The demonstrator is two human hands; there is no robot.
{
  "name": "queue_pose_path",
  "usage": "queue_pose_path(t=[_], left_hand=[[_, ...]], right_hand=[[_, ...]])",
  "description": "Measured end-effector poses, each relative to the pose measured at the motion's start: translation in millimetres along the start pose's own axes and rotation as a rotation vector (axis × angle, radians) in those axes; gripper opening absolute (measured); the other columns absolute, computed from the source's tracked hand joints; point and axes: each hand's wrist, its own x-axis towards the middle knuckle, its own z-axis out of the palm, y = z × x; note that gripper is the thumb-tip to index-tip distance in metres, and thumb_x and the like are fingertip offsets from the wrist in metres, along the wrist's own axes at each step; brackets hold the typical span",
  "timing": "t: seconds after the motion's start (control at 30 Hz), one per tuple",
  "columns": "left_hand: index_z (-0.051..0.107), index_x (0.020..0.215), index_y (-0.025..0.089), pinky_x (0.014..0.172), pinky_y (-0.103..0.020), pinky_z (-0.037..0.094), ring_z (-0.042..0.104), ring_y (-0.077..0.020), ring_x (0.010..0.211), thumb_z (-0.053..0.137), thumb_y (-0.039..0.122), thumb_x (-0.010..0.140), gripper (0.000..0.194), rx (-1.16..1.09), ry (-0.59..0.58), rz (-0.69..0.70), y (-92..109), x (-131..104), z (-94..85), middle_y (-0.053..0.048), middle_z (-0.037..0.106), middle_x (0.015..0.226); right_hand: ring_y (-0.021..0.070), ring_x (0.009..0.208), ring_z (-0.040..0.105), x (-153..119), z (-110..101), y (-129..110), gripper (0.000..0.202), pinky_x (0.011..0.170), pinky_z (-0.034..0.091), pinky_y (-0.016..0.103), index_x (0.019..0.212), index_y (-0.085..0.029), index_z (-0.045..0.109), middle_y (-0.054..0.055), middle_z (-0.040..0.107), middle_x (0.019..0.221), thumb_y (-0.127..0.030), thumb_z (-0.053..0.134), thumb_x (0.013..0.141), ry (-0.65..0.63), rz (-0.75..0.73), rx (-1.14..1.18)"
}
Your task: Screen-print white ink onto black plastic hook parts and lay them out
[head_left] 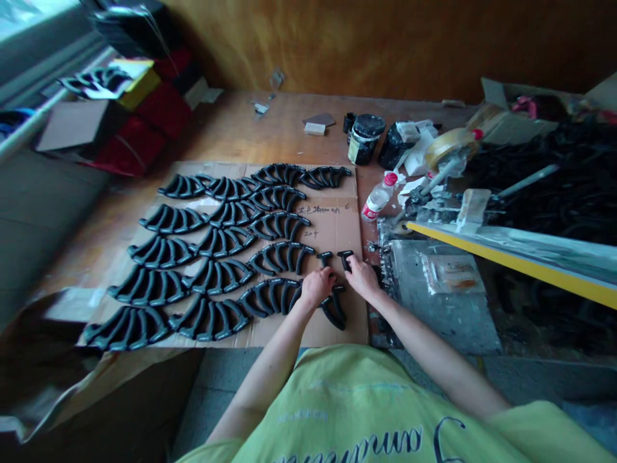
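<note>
My left hand (318, 287) is closed on a black T-shaped piece (324, 258), its crossbar showing beyond the fingertips. Just to the right, my right hand (361, 278) pinches a second black T-shaped piece (345, 255). Both pieces are at the right side of a cardboard sheet (332, 228) with handwriting on it. Below my hands lies a separate curved black piece (333, 315). To the left, rows of curved black pieces (222, 241) sit side by side in fan shapes. One fan (270, 298) is partly hidden by my left forearm and hand.
A plastic bottle with a red cap (379, 197) stands beyond the cardboard, near black-stained tubs (365, 140). On the right, a yellow-edged bar (511, 257) crosses a grey plate (443, 305) and a dark heap of pieces (554, 180). Red boxes (128, 145) stand at the left.
</note>
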Motion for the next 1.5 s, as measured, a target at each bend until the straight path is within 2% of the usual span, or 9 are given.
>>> queue_pose_path(t=[0.17, 0.33, 0.4, 0.5, 0.7, 0.83, 0.97, 1.17, 1.5], left_hand=[[0.059, 0.114, 0.024, 0.084, -0.026, 0.047, 0.064, -0.0189, 0.101, 0.048, 0.033, 0.092, 0.026, 0.014, 0.016, -0.002, 1.2, -1.5, 2.9, -0.006, 0.068, 0.108], [0.054, 0.124, 0.024, 0.083, -0.026, 0.047, 0.065, -0.0185, 0.099, 0.049, 0.032, 0.092, 0.034, -0.034, 0.044, 0.008, 1.8, -10.7, -0.9, -0.006, 0.069, 0.108], [0.055, 0.123, 0.023, 0.084, -0.026, 0.047, 0.064, -0.0182, 0.099, 0.049, 0.032, 0.092, 0.033, -0.063, 0.082, 0.047, 2.5, -19.8, -2.6, -0.006, 0.069, 0.108], [0.059, 0.119, 0.022, 0.082, -0.025, 0.048, 0.065, -0.0177, 0.096, 0.049, 0.033, 0.093, 0.03, -0.096, 0.125, 0.098, 4.1, -39.3, -1.3, -0.005, 0.07, 0.105], [0.062, 0.114, 0.023, 0.081, -0.024, 0.049, 0.066, -0.0171, 0.095, 0.048, 0.033, 0.093, 0.027, -0.142, 0.144, 0.125, 3.1, -82.4, 16.1, -0.004, 0.071, 0.105], [0.064, 0.11, 0.025, 0.076, -0.025, 0.05, 0.068, -0.0172, 0.088, 0.049, 0.033, 0.092, 0.025, -0.155, 0.075, 0.065, 1.0, -103.5, 30.7, -0.003, 0.072, 0.103], [0.064, 0.11, 0.024, 0.074, -0.025, 0.05, 0.068, -0.017, 0.085, 0.048, 0.031, 0.092, 0.025, -0.194, 0.027, 0.037, -1.3, -114.7, 46.9, -0.003, 0.072, 0.099], [0.064, 0.111, 0.023, 0.075, -0.025, 0.049, 0.068, -0.0163, 0.085, 0.048, 0.029, 0.092, 0.025, -0.234, 0.008, -0.031, 0.4, -118.9, 55.3, -0.003, 0.072, 0.096], [0.062, 0.114, 0.024, 0.076, -0.024, 0.049, 0.068, -0.0148, 0.085, 0.048, 0.026, 0.091, 0.026, -0.258, 0.013, -0.052, 2.4, -122.3, 54.8, -0.002, 0.071, 0.098]], right_hand=[[0.0197, 0.105, 0.064, 19.6, 5.0, -16.5, 0.035, 0.087, 0.047, 0.027, 0.124, -0.021, 0.053, 0.008, 0.068, 0.113, -0.025, 0.054, 0.09, -0.064, -0.062, 0.075], [0.0182, 0.105, 0.062, -8.1, -6.9, 11.2, 0.033, 0.089, 0.046, 0.026, 0.123, -0.024, 0.058, 0.006, 0.066, 0.116, -0.022, 0.04, 0.096, -0.035, -0.147, 0.035], [0.0204, 0.097, 0.065, -23.1, -13.6, 27.1, 0.034, 0.082, 0.048, 0.028, 0.116, -0.021, 0.062, 0.01, 0.067, 0.109, -0.017, 0.035, 0.095, -0.016, -0.08, -0.084], [0.0238, 0.086, 0.067, -36.3, -19.7, 42.3, 0.036, 0.071, 0.049, 0.031, 0.11, -0.018, 0.066, 0.014, 0.065, 0.103, -0.015, 0.034, 0.093, -0.133, 0.015, -0.246], [0.0258, 0.087, 0.066, -33.6, -20.9, 45.4, 0.034, 0.069, 0.048, 0.031, 0.097, -0.013, 0.072, 0.016, 0.064, 0.103, -0.008, 0.039, 0.087, -0.244, 0.044, -0.308], [0.0264, 0.088, 0.066, -35.7, -18.1, 47.3, 0.031, 0.069, 0.048, 0.033, 0.104, -0.014, 0.068, 0.017, 0.063, 0.107, -0.015, 0.04, 0.09, -0.19, 0.03, -0.308], [0.0239, 0.083, 0.065, -38.9, -13.1, 52.8, 0.025, 0.067, 0.047, 0.031, 0.107, -0.018, 0.064, 0.015, 0.062, 0.105, -0.022, 0.048, 0.088, -0.025, 0.02, -0.249], [0.0179, 0.087, 0.062, -13.8, -0.2, 49.1, 0.022, 0.077, 0.046, 0.027, 0.1, -0.022, 0.061, 0.003, 0.065, 0.094, -0.015, 0.055, 0.079, 0.154, -0.027, 0.109], [0.0193, 0.095, 0.066, 28.9, 14.7, 22.1, 0.036, 0.088, 0.048, 0.03, 0.115, -0.019, 0.061, 0.006, 0.07, 0.105, -0.018, 0.058, 0.08, 0.128, 0.076, 0.287]])
